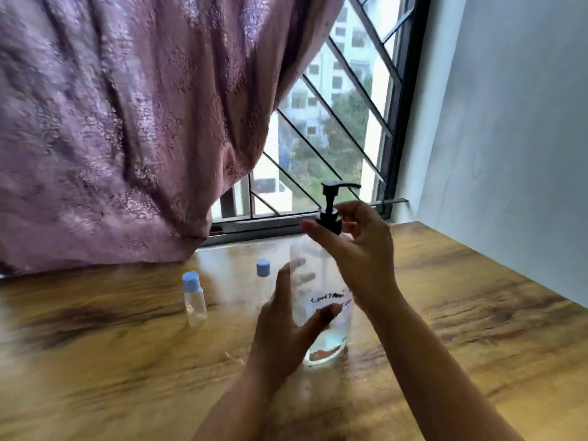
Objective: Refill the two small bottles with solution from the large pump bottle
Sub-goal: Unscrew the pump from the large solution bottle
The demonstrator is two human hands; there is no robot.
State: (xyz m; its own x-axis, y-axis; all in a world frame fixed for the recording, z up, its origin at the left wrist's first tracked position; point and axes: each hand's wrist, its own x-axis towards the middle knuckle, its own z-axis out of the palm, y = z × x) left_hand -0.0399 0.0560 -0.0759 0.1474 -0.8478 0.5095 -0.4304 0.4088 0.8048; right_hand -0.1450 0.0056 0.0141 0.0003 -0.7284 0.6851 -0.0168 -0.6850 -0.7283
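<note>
Wooden table [461, 313] set against a barred window [343, 122], mauve curtain [127, 122] drawn over most of it. The large pump bottle [321, 313] stands upright near the table's middle, clear, with liquid visible only in its bottom part. Right hand [359, 249] is at the bottle's neck, fingers curled loosely about the black pump collar [329, 219]; firm grip or not, cannot tell. Left hand [286, 323] is spread open around the bottle's body, thumb in front, seemingly steadying it. Two small bottles, both capped in blue: one [194, 297] well left of the pump bottle, one [263, 275] just behind it on the left.

Judgement: refilling not begun; both caps on, pump seated. Motion blur hides small-bottle fill levels and the handwritten label.
</note>
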